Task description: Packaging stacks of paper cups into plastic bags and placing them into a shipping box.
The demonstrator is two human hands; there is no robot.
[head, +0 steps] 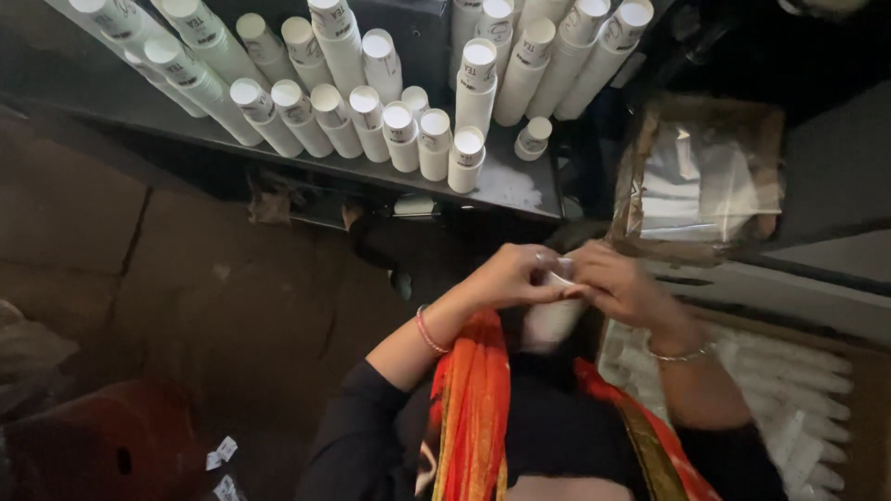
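Both hands meet in front of my chest around a white paper cup (550, 320). My left hand (515, 276) grips the cup's rim from the left, a red bangle on its wrist. From the right, my right hand (620, 286) pinches the rim, a thin silver bangle at its wrist. The cup's mouth is hidden by my fingers. An orange and red scarf (473, 408) hangs over my dark top below the hands.
Many stacks of white paper cups (401, 134) stand upside down on a dark shelf (506, 186) ahead. A cardboard box with clear plastic (701, 176) sits at upper right. Another box of lying cup stacks (798, 399) is at lower right. A red stool (111, 445) stands lower left.
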